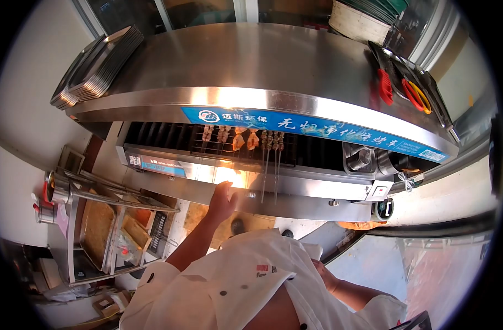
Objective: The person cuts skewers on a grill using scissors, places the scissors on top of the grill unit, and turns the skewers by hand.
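In the head view, my left hand (223,199) is at the front edge of the grill, just below the skewers. Its fingers are drawn together, and bright glare hides whatever may be between them. Skewers lie across the grill grate: pale meat skewers (223,133) at the left, orange-brown meat pieces (239,138) in the middle, and darker meat skewers (278,142) at the right, their long metal sticks hanging over the front. My right hand (326,276) is low beside my white jacket (235,275), close to a white item (313,251); its fingers are mostly hidden.
A steel hood (235,60) overhangs the grill. Stacked metal trays (105,66) and red-handled tongs (384,88) sit on top of it. Steel containers (360,159) stand at the grill's right end. A cart (114,231) with trays is at the left.
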A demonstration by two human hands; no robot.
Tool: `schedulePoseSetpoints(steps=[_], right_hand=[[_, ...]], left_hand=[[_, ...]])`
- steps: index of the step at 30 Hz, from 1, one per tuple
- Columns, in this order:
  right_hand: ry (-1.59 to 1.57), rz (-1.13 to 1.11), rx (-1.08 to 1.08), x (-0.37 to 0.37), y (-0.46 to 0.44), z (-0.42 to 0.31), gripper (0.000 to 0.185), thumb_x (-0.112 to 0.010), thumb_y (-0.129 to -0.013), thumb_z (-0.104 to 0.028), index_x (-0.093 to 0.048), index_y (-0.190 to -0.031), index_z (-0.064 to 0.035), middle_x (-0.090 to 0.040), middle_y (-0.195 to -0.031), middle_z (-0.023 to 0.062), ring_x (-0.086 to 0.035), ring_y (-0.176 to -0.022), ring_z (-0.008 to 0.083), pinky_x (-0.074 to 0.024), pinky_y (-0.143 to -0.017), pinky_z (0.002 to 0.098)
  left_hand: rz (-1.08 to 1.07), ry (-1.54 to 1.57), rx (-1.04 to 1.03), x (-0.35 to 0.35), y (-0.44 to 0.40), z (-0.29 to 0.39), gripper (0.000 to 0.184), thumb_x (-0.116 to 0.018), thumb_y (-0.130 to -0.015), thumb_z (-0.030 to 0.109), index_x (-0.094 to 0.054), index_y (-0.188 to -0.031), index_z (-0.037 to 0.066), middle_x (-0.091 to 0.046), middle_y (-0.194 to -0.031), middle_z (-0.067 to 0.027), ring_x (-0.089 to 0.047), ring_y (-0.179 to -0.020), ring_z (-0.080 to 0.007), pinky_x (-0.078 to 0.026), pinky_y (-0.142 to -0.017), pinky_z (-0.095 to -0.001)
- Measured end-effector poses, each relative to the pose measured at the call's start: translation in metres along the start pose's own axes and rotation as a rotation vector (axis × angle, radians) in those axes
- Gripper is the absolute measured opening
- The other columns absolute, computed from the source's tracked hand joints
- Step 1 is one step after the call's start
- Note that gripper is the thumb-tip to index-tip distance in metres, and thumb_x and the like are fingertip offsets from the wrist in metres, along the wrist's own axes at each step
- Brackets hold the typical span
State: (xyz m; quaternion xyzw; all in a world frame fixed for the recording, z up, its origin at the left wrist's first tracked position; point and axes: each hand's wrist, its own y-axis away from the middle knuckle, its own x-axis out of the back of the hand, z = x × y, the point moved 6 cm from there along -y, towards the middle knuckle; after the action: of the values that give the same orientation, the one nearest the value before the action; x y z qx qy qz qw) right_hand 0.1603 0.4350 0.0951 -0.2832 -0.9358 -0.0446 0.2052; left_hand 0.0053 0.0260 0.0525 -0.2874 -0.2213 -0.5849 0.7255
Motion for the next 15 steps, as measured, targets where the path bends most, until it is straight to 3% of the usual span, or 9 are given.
schedulePoseSetpoints(steps=[8, 12, 15], right_hand=[[0.095, 0.010, 0.047, 0.001, -0.003, -0.003, 0.069, -0.070, -0.077, -0.029, -0.045, -0.138, -0.0054, -0.040, -0.139, 0.0216, -0.045, -0.124, 0.0435, -0.0409, -0.100, 0.0512], [0.026, -0.030, -0.038, -0.004, -0.002, 0.005, 0.070, -0.070, -0.077, -0.029, -0.045, -0.138, -0.0043, -0.041, -0.138, 0.0210, -0.045, -0.124, 0.0429, -0.0403, -0.101, 0.0504], [0.092, -0.001, 0.015, 0.000, -0.003, -0.004, 0.071, -0.070, -0.077, -0.029, -0.044, -0.139, -0.0037, -0.040, -0.138, 0.0204, -0.045, -0.125, 0.0422, -0.0397, -0.102, 0.0495]], left_hand=[[-0.031, 0.070, 0.059, 0.001, 0.002, 0.000, 0.047, -0.066, -0.088, 0.019, -0.050, -0.128, 0.002, -0.052, -0.130, -0.0192, -0.056, -0.114, -0.0310, -0.054, -0.084, -0.0355], [-0.016, 0.089, 0.130, -0.002, -0.001, -0.006, 0.057, -0.064, -0.092, 0.016, -0.036, -0.139, 0.000, -0.051, -0.132, -0.0208, -0.059, -0.114, -0.0307, -0.056, -0.086, -0.0381], [-0.022, 0.135, 0.186, -0.005, -0.008, -0.005, 0.063, -0.062, -0.092, 0.017, -0.030, -0.143, -0.002, -0.052, -0.132, -0.0223, -0.060, -0.112, -0.0306, -0.055, -0.087, -0.0383]])
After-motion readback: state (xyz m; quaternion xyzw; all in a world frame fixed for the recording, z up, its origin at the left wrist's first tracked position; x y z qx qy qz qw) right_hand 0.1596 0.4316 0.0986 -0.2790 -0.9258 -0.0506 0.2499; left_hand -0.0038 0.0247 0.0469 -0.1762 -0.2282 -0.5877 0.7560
